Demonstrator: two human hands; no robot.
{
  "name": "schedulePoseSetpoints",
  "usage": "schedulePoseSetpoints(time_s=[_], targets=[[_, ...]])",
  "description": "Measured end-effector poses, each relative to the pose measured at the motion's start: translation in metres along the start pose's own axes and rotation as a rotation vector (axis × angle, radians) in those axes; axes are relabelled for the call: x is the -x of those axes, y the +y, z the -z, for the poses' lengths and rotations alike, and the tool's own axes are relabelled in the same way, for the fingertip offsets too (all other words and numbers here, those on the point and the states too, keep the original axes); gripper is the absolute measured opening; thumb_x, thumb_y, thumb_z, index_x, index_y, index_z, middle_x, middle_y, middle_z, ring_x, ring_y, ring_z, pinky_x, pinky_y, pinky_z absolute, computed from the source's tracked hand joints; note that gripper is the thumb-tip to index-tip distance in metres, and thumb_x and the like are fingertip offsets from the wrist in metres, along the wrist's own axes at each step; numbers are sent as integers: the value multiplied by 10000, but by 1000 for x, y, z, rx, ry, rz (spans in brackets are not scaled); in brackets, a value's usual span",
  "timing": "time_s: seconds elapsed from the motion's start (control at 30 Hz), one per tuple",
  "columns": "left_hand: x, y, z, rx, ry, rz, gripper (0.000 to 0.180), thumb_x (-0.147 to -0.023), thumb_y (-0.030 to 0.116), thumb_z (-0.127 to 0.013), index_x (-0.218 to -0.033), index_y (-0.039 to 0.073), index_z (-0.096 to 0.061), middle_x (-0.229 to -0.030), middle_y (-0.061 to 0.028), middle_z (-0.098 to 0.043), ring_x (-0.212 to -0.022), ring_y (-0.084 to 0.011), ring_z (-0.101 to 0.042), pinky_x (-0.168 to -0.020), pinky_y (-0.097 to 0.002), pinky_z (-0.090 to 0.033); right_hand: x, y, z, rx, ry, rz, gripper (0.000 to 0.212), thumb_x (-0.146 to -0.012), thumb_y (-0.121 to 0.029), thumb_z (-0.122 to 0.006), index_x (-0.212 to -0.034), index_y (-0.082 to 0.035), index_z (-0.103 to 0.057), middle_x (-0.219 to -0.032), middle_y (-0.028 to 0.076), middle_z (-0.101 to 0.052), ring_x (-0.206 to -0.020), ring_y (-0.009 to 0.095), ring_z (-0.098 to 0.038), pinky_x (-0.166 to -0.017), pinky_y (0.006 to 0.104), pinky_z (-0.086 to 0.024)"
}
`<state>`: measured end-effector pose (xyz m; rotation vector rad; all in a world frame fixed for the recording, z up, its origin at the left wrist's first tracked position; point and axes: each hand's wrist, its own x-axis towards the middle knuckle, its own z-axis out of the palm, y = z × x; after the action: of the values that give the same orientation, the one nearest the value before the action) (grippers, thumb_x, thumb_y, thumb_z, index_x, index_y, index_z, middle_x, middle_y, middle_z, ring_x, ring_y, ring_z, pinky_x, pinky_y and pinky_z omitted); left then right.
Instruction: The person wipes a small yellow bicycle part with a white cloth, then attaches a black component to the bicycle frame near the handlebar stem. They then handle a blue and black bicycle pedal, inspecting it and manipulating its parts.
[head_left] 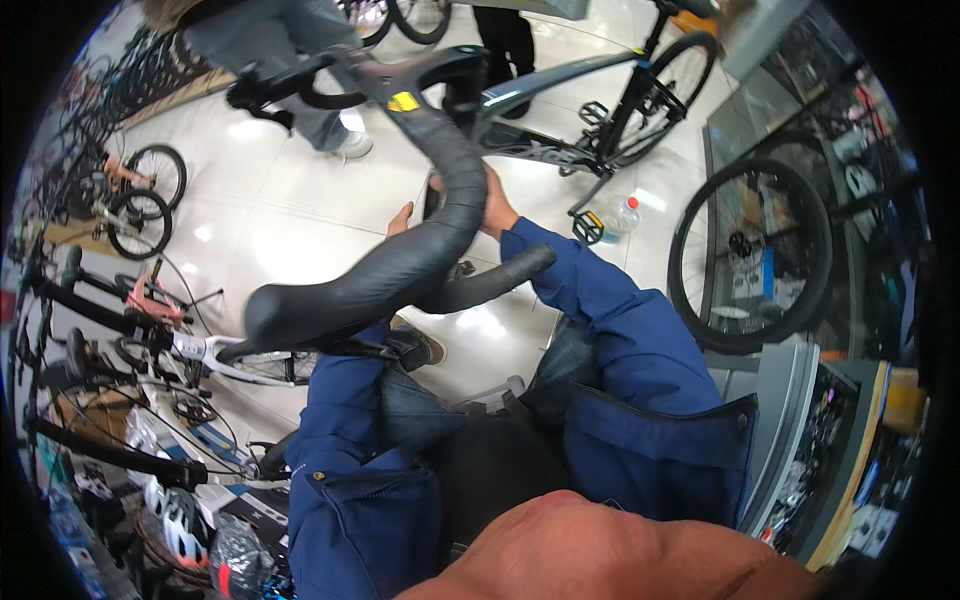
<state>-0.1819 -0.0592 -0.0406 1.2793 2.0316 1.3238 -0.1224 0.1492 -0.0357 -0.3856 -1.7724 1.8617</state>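
A drop handlebar (455, 180) wrapped in black tape crosses the view close in front of me, on a grey and black road bicycle (560, 145). Beyond its curve, between my hands, shows part of a dark flat thing with a pale edge, which looks like a phone (432, 200). My right hand (498, 205) is closed at its right side, the fingers partly behind the bar. Of my left hand (400, 218) only a fingertip or thumb shows at the left side; the bar hides the rest. Both hands appear to hold the phone.
A loose wheel (680, 260) leans against a glass cabinet (725, 150) on the right. Near the pedal (587, 228) stands a clear bottle (622, 218) with a red cap. Bicycles and helmets (185, 525) crowd the left. A person in jeans (300, 40) stands beyond the handlebar.
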Motion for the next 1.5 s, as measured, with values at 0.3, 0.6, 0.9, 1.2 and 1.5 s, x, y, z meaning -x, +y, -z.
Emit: schedulePoseSetpoints(time_s=[0.3,0.6,0.9,1.2,1.5], targets=[[-11,5,-26,71,336,-36,1131,-718,282,-922,-1571,-31,-249,-1456,-247,-459,-1322,-353,-505,-1124,-420,-397,15,-100,-21,-64,57,86,502,-780,-293,-866,-1152,-11,-683,-1035,149,-739,-930,258,-715,-859,374,-559],[-4,44,11,195,332,-41,1146,-735,421,-904,-1571,-8,-248,-1412,-150,-482,-1216,-245,-542,-1035,-376,-441,8,-137,-28,2,21,265,802,-805,-718,-727,-1055,43,-712,-1022,246,-727,-1001,394,-714,-893,450,-552],[4,44,32,98,372,-60,943,-690,458,-888,-1407,-4,-486,-1207,-115,-633,-946,-158,-596,-850,-303,-483,-18,-113,-23,-61,-178,434,733,-988,-694,-522,-998,6,-738,-853,194,-733,-883,365,-746,-761,407,-579],[10,54,39,153,314,-57,1006,-678,528,-890,-1399,-53,-496,-1263,-171,-627,-1173,-285,-623,-1002,-408,-483,-12,-125,-12,-204,-277,552,619,-1038,-587,-534,-992,14,-677,-815,119,-705,-726,278,-651,-707,383,-527],[4,75,39,68,315,-126,1063,-707,689,-848,-1384,-55,-504,-1261,-195,-642,-1188,-308,-648,-980,-408,-512,-7,-141,-17,-292,-169,604,772,-946,-692,-615,-1036,73,-662,-878,166,-709,-833,223,-683,-756,369,-540]])
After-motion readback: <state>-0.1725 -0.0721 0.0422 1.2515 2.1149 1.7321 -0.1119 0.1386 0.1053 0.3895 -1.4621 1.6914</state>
